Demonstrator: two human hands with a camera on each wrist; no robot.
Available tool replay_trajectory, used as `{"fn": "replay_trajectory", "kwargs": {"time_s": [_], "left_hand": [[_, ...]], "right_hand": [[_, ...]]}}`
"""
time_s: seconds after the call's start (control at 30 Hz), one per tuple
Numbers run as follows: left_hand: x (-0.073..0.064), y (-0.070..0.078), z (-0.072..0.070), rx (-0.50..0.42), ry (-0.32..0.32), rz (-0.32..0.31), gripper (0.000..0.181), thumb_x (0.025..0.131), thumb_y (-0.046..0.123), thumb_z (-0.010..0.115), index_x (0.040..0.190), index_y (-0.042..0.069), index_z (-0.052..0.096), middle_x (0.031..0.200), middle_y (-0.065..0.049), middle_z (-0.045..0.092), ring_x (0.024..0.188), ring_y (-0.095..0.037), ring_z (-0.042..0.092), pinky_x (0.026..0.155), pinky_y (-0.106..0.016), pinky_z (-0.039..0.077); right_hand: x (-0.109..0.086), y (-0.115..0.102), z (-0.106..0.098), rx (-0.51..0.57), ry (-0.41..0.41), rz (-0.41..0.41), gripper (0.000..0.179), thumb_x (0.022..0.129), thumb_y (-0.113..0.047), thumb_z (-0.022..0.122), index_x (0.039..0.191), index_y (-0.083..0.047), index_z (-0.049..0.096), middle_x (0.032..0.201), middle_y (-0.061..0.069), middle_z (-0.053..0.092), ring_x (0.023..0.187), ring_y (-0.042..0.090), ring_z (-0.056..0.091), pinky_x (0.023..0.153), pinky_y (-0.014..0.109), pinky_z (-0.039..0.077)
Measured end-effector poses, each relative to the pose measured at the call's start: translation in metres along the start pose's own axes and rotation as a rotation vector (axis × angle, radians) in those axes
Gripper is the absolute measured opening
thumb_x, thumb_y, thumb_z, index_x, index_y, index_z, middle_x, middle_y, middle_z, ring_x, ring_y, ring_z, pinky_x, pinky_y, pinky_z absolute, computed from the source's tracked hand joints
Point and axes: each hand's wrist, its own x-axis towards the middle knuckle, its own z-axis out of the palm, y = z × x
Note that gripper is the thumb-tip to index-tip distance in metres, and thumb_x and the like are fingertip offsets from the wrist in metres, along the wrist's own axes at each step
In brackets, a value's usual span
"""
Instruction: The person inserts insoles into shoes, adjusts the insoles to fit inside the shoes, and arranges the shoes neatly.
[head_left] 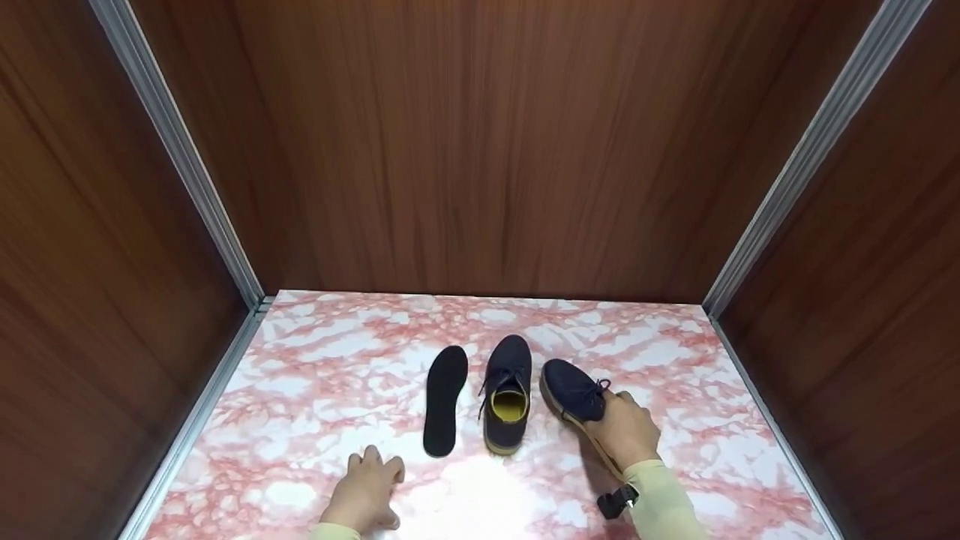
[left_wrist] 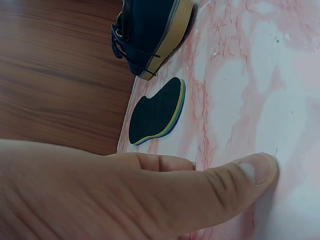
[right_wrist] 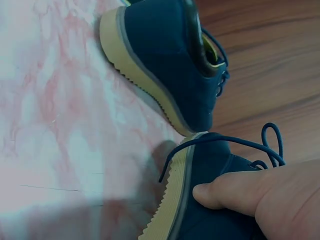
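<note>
My right hand grips a navy lace-up shoe by its side, thumb along the upper in the right wrist view. That shoe's toe points up and left, and its heel end is hidden by the hand. Left of it, a second navy shoe stands upright with a yellow lining showing and a tan ridged sole. Further left lies a black insole, flat, with a yellow and blue edge in the left wrist view. Nearer the front, my left hand has its fingers spread and holds nothing, low over the tabletop.
A pink-and-white marbled tabletop lies under everything. Brown wood-grain panels stand at the back and both sides, with grey metal rails at the corners. A small black device sits at the right wrist.
</note>
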Motion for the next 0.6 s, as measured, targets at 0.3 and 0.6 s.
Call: {"fn": "replay_trajectory", "kwargs": {"time_s": [0.3, 0.6], "left_hand": [[-0.002, 0.001, 0.0, 0.0, 0.008, 0.009, 0.058, 0.061, 0.007, 0.1, 0.103, 0.018, 0.062, 0.109, -0.008, 0.045, 0.101, -0.032, 0.043, 0.072, -0.054, 0.063], [-0.001, 0.0, -0.001, 0.016, -0.006, -0.003, 0.057, 0.062, 0.009, 0.101, 0.103, 0.018, 0.062, 0.109, -0.009, 0.046, 0.101, -0.033, 0.043, 0.071, -0.054, 0.062]], "right_hand": [[-0.003, 0.003, 0.012, 0.003, -0.021, 0.028, 0.072, 0.087, -0.035, 0.085, 0.15, -0.008, 0.065, 0.138, 0.023, 0.068, 0.115, 0.058, 0.067, 0.082, 0.078, 0.057], [-0.004, -0.003, 0.015, 0.005, -0.041, 0.048, 0.075, 0.091, -0.039, 0.084, 0.154, -0.006, 0.06, 0.146, 0.026, 0.061, 0.12, 0.061, 0.062, 0.085, 0.081, 0.053]]}}
